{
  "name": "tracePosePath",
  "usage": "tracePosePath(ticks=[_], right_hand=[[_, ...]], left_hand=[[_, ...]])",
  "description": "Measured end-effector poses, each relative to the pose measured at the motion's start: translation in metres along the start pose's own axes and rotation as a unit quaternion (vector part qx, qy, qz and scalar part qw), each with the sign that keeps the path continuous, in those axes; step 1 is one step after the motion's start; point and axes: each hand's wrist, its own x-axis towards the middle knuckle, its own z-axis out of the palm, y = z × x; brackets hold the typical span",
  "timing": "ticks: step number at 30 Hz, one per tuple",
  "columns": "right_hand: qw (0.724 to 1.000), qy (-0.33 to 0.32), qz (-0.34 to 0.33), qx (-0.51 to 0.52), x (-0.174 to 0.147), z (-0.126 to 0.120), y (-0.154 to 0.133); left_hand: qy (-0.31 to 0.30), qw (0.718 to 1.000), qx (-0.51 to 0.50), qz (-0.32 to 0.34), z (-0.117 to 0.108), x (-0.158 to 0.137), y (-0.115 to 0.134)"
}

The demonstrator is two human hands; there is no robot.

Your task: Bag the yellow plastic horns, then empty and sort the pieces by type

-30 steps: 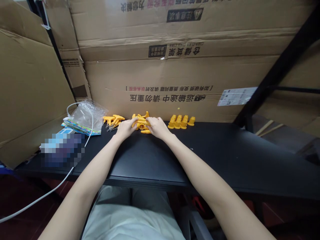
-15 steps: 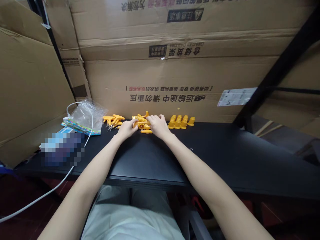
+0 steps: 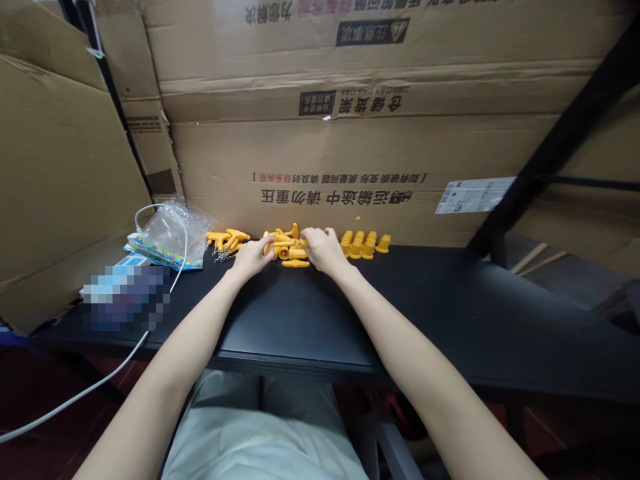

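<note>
My left hand [image 3: 254, 257] is closed, its thumb and fingers pinching one end of a slim yellow plastic piece [image 3: 287, 244]. From the other side, my right hand [image 3: 326, 251] has its fingers closed at the right end of that piece; its fingertips are partly hidden. Under and behind both hands lie loose yellow plastic parts [image 3: 284, 254], one showing a round hollow end. A yellow handle [image 3: 296, 264] lies in front of them. Left of my left hand are yellow T-shaped corkscrew handles [image 3: 231, 238] with metal spirals [image 3: 220, 255]. Several yellow flared caps [image 3: 368, 248] stand in rows beside my right hand.
Cardboard [image 3: 320, 147] walls the back of the black table [image 3: 300, 320]. At the left lie a clear plastic bag [image 3: 173, 230], a white cable [image 3: 186, 240] and a blurred-out item [image 3: 125, 297]. A black slanted post [image 3: 545, 140] stands at the right.
My right hand has shifted slightly right, so the gap between my hands is wider and more of the yellow piece shows. My left hand has barely moved.
</note>
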Motion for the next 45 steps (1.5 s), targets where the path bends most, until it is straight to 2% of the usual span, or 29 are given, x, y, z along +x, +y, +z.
tracePosePath(ticks=[3,6,9,12,15,18,21,27,31,35,38,43,45], right_hand=[[0.996,0.051,0.066,0.027,-0.002,0.002,0.018],[0.974,0.148,0.165,0.041,-0.007,0.002,0.042],[0.930,0.231,0.286,0.030,-0.016,0.001,0.070],[0.873,0.267,0.407,0.025,-0.035,0.005,0.098],[0.817,0.261,0.511,0.051,-0.059,0.014,0.121],[0.766,0.212,0.599,0.102,-0.076,0.024,0.133],[0.738,0.145,0.646,0.127,-0.080,0.030,0.138],[0.747,0.070,0.657,0.079,-0.076,0.035,0.140],[0.760,0.045,0.643,0.075,-0.076,0.039,0.143],[0.781,0.044,0.617,0.088,-0.079,0.044,0.146],[0.801,0.065,0.585,0.104,-0.080,0.047,0.146],[0.807,0.023,0.581,0.098,-0.079,0.048,0.144],[0.814,0.035,0.572,0.090,-0.077,0.048,0.141]], left_hand=[[0.006,0.999,0.022,-0.030,-0.002,0.001,-0.006],[0.012,0.997,0.041,-0.058,-0.002,0.002,-0.013],[0.011,0.995,0.051,-0.085,-0.001,0.002,-0.021],[0.015,0.991,0.060,-0.115,-0.001,0.003,-0.028],[0.026,0.988,0.064,-0.137,-0.001,0.003,-0.033],[0.039,0.985,0.058,-0.155,-0.001,0.001,-0.037],[0.051,0.984,0.041,-0.163,0.001,-0.001,-0.041],[0.081,0.986,-0.016,-0.142,0.009,0.001,-0.054],[0.066,0.987,-0.012,-0.146,0.011,0.002,-0.057],[0.021,0.985,0.001,-0.170,0.017,0.000,-0.058],[0.000,0.988,0.017,-0.156,0.021,-0.001,-0.062],[-0.012,0.992,0.034,-0.123,0.024,0.000,-0.069],[-0.012,0.992,0.040,-0.121,0.027,0.000,-0.071]])
